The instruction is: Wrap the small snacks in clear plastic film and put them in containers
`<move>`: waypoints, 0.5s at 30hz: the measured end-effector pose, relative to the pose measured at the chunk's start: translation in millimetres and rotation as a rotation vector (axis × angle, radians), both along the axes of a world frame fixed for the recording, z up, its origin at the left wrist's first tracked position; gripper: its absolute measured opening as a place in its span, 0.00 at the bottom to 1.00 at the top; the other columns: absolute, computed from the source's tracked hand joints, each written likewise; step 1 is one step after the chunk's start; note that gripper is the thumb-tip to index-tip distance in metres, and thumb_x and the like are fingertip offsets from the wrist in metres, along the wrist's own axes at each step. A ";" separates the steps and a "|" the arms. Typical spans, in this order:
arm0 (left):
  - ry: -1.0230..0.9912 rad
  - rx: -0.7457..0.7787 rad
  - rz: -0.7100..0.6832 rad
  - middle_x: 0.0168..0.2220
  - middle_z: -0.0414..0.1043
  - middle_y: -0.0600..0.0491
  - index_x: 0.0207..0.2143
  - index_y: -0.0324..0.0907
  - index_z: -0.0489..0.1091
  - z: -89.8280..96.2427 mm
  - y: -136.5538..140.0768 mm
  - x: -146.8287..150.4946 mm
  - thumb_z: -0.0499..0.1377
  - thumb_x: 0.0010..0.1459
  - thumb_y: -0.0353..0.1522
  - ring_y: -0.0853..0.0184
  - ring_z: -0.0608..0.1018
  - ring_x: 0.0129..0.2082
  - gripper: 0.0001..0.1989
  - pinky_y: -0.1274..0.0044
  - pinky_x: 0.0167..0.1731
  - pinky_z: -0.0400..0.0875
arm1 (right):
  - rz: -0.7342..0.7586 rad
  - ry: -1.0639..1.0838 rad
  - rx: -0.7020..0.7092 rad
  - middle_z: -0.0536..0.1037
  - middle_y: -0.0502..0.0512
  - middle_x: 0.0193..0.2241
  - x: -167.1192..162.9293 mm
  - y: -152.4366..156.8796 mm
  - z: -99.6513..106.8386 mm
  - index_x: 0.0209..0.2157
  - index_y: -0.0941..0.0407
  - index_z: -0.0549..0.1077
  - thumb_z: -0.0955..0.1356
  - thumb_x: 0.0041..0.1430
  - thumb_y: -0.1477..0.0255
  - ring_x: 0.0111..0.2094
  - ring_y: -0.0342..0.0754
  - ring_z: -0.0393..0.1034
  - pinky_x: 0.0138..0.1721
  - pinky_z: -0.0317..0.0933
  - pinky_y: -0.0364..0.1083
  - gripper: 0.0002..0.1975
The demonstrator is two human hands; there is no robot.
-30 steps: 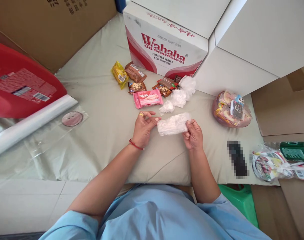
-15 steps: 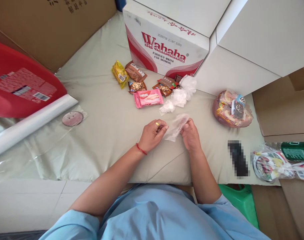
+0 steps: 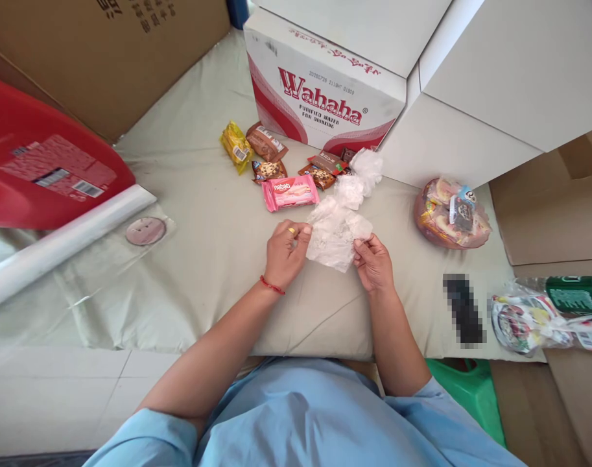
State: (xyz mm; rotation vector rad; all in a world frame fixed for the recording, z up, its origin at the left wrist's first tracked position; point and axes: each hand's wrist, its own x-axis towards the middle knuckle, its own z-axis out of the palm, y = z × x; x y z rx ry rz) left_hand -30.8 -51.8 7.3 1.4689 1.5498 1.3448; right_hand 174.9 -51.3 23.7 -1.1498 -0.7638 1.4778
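A thin, crinkled, see-through plastic bag (image 3: 335, 241) is stretched between my two hands above the cloth. My left hand (image 3: 286, 251), with a ring and a red cord at the wrist, pinches its left edge. At the right edge, my right hand (image 3: 373, 261) grips it between thumb and fingers. Just beyond it lie crumpled clear plastic clumps (image 3: 349, 191), which the bag partly overlaps. A pink nabati wafer packet (image 3: 290, 192) lies beyond my left hand. Behind are a yellow packet (image 3: 236, 148), a brown packet (image 3: 266, 143) and several small brown snack packs (image 3: 318, 174).
A Wahaha water carton (image 3: 325, 84) stands at the back against white cabinets (image 3: 465, 130). On the right are a filled snack bowl (image 3: 452, 214), a pixelated dark object (image 3: 464, 309) and a green-labelled bottle (image 3: 575, 293). A red jug (image 3: 52, 155) and white roll (image 3: 67, 243) lie left.
My hands have spread apart slightly, and the plastic bag between them has opened out from a narrow, folded strip into a wider sheet. The view has shifted a little.
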 end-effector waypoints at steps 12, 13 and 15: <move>-0.327 -0.092 -0.216 0.32 0.73 0.53 0.30 0.44 0.75 -3.4 2.0 -1.3 0.67 0.56 0.41 0.67 0.73 0.31 0.10 0.73 0.35 0.70 | -0.029 0.033 0.057 0.68 0.43 0.22 4.2 -1.4 -1.3 0.29 0.51 0.72 0.78 0.51 0.52 0.21 0.40 0.60 0.22 0.58 0.41 0.20; -0.469 -0.091 -0.263 0.33 0.73 0.53 0.30 0.44 0.75 2.0 1.0 -2.3 0.69 0.54 0.43 0.68 0.74 0.32 0.13 0.73 0.34 0.70 | -0.056 0.053 0.073 0.71 0.45 0.23 5.3 -0.3 -1.3 0.30 0.51 0.73 0.75 0.54 0.48 0.25 0.43 0.65 0.26 0.62 0.42 0.21; -0.712 -0.141 -0.403 0.36 0.75 0.52 0.30 0.44 0.74 13.0 -2.3 -2.8 0.72 0.52 0.46 0.66 0.77 0.35 0.17 0.72 0.35 0.73 | -0.059 0.048 0.082 0.78 0.50 0.31 5.4 1.5 -0.7 0.34 0.49 0.74 0.69 0.58 0.41 0.35 0.48 0.74 0.35 0.70 0.46 0.25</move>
